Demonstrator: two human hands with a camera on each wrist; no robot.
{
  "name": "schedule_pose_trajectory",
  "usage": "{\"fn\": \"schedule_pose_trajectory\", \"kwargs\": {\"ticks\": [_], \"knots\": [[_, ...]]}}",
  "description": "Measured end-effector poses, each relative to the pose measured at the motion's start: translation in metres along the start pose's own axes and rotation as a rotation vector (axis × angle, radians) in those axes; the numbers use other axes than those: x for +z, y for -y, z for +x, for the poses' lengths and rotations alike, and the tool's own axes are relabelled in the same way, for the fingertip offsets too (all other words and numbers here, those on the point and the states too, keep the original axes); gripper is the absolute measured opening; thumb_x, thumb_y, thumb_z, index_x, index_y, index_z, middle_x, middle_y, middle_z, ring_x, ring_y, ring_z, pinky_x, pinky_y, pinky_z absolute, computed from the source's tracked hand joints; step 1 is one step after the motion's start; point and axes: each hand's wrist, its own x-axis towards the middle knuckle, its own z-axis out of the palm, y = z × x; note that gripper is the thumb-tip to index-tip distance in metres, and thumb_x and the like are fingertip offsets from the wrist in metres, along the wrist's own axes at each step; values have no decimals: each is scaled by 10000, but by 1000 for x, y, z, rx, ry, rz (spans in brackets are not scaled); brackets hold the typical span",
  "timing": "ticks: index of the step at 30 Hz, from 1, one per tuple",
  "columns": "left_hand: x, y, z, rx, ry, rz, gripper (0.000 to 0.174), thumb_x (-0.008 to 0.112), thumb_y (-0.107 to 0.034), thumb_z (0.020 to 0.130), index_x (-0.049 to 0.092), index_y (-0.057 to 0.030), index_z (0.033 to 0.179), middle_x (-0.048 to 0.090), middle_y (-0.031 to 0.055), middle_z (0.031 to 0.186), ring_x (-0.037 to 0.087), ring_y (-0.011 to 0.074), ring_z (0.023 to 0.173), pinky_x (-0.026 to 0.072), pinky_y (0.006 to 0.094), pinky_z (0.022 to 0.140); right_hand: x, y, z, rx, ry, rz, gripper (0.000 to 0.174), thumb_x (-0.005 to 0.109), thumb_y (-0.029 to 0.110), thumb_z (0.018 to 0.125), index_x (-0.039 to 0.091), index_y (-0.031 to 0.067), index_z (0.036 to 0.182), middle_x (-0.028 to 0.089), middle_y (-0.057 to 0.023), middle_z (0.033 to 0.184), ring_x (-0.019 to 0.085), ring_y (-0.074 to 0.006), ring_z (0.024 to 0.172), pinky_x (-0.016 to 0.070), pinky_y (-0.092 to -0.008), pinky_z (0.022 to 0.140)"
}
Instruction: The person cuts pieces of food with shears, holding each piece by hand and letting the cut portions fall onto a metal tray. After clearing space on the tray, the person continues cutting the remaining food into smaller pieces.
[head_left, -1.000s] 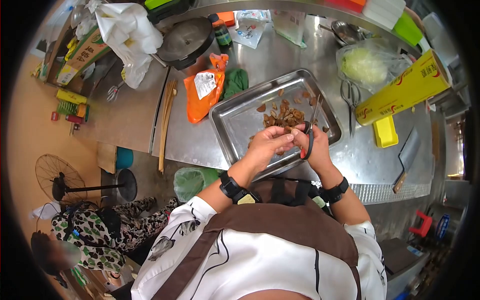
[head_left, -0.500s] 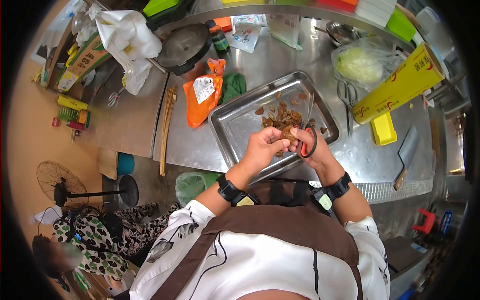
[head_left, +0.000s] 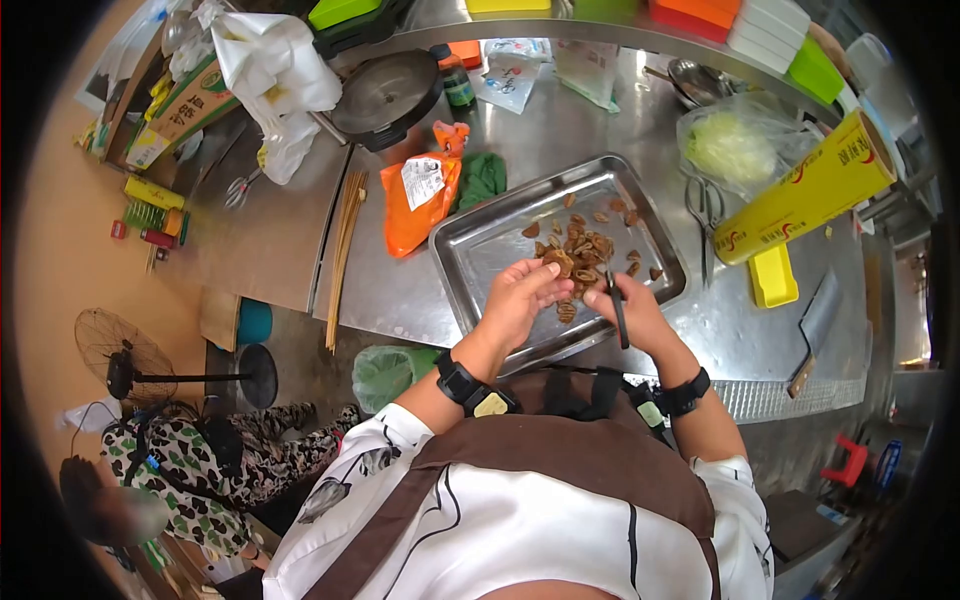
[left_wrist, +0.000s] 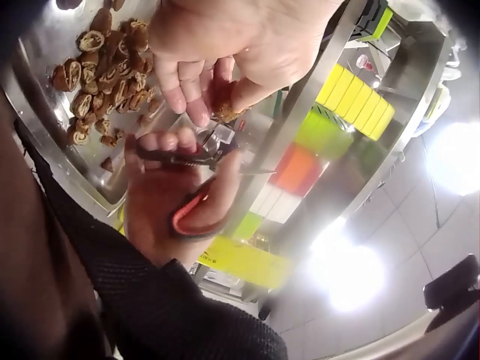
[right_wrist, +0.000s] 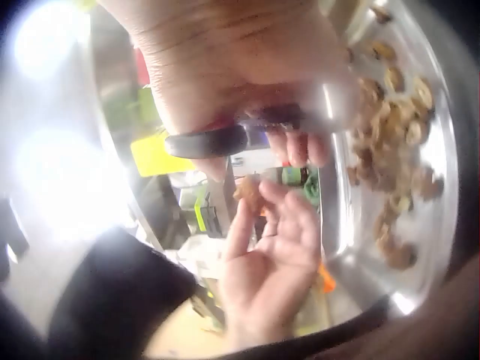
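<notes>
A metal tray (head_left: 480,222) holds a heap of brown, mushroom-like pieces (head_left: 592,244), some of them ring-shaped. Over its near part my left hand (head_left: 512,305) pinches one brown piece (head_left: 558,262) between thumb and fingers; the right wrist view shows this piece (right_wrist: 248,192) too. Beside it, my right hand (head_left: 640,322) grips scissors (head_left: 617,300), whose black and red handle (left_wrist: 196,212) shows in the left wrist view. The hands are a little apart. How far the blades are spread cannot be told.
Left of the tray lie an orange bag (head_left: 415,205) and long sticks (head_left: 346,255). To its right are another pair of scissors (head_left: 706,225), a yellow roll box (head_left: 800,190), a yellow container (head_left: 772,278) and a cleaver (head_left: 822,318). A person (head_left: 180,470) is at lower left.
My hands have moved apart from each other. The brown piece, earlier between both hands, is now in my left hand alone, and the scissors have turned in my right.
</notes>
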Motion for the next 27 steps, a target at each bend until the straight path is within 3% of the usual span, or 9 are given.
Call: {"fn": "schedule_pose_trajectory", "kwargs": {"ticks": [2, 3, 9, 25, 27], "knots": [[0, -4, 0, -18, -55, 47, 152, 604, -121, 849, 560, -13, 946, 633, 85, 911, 625, 182, 812, 492, 315, 757, 0, 7, -10, 70, 75, -324, 363, 700, 353, 732, 590, 10, 773, 539, -37, 632, 493, -129, 608, 406, -282, 571], [1, -4, -1, -20, -57, 45, 152, 604, -121, 849, 560, -13, 946, 633, 85, 911, 625, 182, 812, 492, 315, 757, 3, 2, -10, 46, 72, -329, 408, 714, 386, 704, 569, 5, 720, 534, -80, 604, 508, -177, 581, 410, -312, 557], [5, -6, -3, -12, -61, 141, 137, 626, -126, 837, 579, -14, 899, 631, 69, 860, 632, 168, 757, 492, 290, 709, 6, 9, -9, 99, 129, -464, 474, 697, 433, 707, 530, -6, 643, 528, -153, 568, 529, -287, 557, 419, -373, 558], [6, -8, 5, 25, -65, 343, 122, 638, -60, 810, 583, 19, 885, 631, 81, 832, 617, 138, 708, 509, 262, 653, 10, 9, -12, 145, 96, -451, 511, 676, 436, 737, 536, -28, 573, 493, -168, 498, 503, -282, 482, 402, -385, 503], [5, -7, 5, 21, -54, 348, 121, 638, -55, 807, 581, 20, 883, 632, 81, 826, 615, 138, 702, 509, 263, 653, 7, 11, -12, 68, 113, -542, 513, 671, 439, 744, 540, -30, 582, 489, -165, 499, 499, -281, 479, 402, -386, 504]]}}
